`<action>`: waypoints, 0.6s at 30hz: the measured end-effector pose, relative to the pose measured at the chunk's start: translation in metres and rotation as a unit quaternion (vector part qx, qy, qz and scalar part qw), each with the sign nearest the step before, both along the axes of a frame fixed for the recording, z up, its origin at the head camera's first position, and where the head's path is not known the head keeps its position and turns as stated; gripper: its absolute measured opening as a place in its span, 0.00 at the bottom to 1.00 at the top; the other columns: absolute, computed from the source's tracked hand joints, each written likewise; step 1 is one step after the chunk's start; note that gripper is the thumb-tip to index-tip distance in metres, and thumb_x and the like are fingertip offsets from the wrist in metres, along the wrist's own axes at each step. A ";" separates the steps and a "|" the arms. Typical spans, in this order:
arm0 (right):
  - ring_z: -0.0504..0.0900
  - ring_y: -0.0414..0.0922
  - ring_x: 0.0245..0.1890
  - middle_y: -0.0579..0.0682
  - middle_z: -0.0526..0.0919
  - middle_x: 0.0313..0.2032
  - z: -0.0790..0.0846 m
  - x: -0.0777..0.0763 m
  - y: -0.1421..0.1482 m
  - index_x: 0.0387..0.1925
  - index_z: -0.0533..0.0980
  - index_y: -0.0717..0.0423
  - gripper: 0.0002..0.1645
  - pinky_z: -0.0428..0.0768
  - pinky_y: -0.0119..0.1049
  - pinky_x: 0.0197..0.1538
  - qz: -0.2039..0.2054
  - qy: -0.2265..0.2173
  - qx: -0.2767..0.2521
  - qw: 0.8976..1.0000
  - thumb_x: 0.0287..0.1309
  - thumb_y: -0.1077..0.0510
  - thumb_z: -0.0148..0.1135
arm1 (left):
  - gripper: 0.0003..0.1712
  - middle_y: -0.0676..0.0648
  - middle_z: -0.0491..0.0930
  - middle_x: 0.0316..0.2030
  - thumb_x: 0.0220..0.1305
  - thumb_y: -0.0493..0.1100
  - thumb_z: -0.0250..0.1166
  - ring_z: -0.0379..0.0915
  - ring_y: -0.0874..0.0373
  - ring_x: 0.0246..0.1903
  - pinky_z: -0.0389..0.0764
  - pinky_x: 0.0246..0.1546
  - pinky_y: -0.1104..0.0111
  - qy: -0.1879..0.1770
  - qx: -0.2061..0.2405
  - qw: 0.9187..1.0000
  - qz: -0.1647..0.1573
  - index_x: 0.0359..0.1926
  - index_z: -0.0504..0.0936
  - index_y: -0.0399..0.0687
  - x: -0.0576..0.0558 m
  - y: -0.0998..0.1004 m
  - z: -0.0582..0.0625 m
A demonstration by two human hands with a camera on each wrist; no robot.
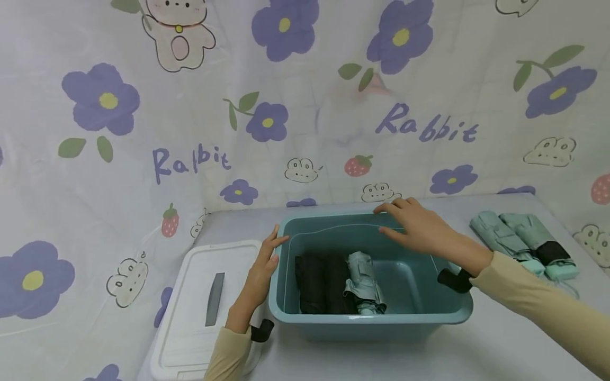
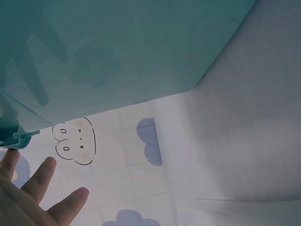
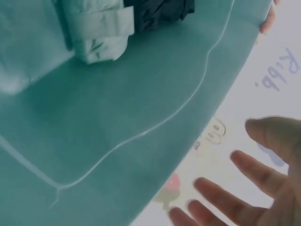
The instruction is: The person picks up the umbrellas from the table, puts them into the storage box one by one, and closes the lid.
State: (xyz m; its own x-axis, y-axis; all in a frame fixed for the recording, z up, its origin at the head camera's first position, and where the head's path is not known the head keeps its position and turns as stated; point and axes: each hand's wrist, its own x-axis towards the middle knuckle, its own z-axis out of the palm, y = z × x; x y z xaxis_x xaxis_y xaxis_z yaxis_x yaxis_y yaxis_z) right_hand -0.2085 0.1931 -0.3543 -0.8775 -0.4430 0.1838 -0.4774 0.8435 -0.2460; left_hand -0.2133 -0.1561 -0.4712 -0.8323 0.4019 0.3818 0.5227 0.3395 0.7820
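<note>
While both hands are at the bin (image 1: 371, 319), neither has anything in its grasp. The left hand (image 1: 259, 270) is at the bin's left rim, its fingers mostly straight and spread apart, with fingertips against the rim; in the left wrist view one fingertip meets the bin's lip, and the other visible fingers stand free of it. The right hand (image 1: 421, 227) is at the far rim, fingers parted and only lightly bent, the thumb well away from them. The right wrist view shows these fingers just outside the wall, with a gap between them and it; whether any part of the hand touches the rim cannot be told.

The bin, blue-green and topless, stands upright on the table (image 1: 500, 338). Inside, toward its left end, two dark rolls (image 1: 312, 286) lie side by side, and a pale green roll (image 1: 363, 275) lies just to their right. A thin white line (image 3: 141, 134) runs along the inner wall.

Left of the bin, the white lid (image 1: 190, 317) lies flat with its grey handle (image 1: 215, 299) up, the left forearm passing over its edge. Two more green rolls (image 1: 500, 235) lie side by side at the right, apart from the bin; one has a black band (image 1: 553, 251).
</note>
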 end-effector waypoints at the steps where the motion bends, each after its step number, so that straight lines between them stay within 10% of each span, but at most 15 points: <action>1: 0.70 0.57 0.49 0.58 0.75 0.47 0.000 0.000 0.003 0.54 0.73 0.53 0.22 0.75 0.50 0.39 -0.004 0.012 -0.005 1.000 0.60 0.51 0.59 | 0.24 0.43 0.41 0.72 0.73 0.44 0.38 0.36 0.43 0.71 0.47 0.58 0.34 -0.003 0.001 1.000 0.000 0.67 0.59 0.45 0.003 0.001 0.005; 18: 0.72 0.59 0.48 0.58 0.75 0.48 0.011 0.000 0.040 0.55 0.71 0.53 0.25 0.75 0.54 0.37 -0.022 0.096 -0.040 0.994 0.56 0.52 0.63 | 0.24 0.42 0.41 0.72 0.73 0.44 0.39 0.36 0.44 0.71 0.46 0.59 0.34 -0.008 0.020 1.000 -0.007 0.67 0.60 0.44 0.007 0.002 0.011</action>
State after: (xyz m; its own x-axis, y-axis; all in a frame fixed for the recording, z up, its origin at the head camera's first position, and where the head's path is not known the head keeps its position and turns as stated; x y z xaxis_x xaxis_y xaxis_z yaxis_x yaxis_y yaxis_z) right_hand -0.2084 0.2332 -0.3433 -0.8408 -0.3827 0.3829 -0.4856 0.8458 -0.2211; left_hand -0.2060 -0.1538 -0.4606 -0.8328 0.3975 0.3854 0.5150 0.3009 0.8026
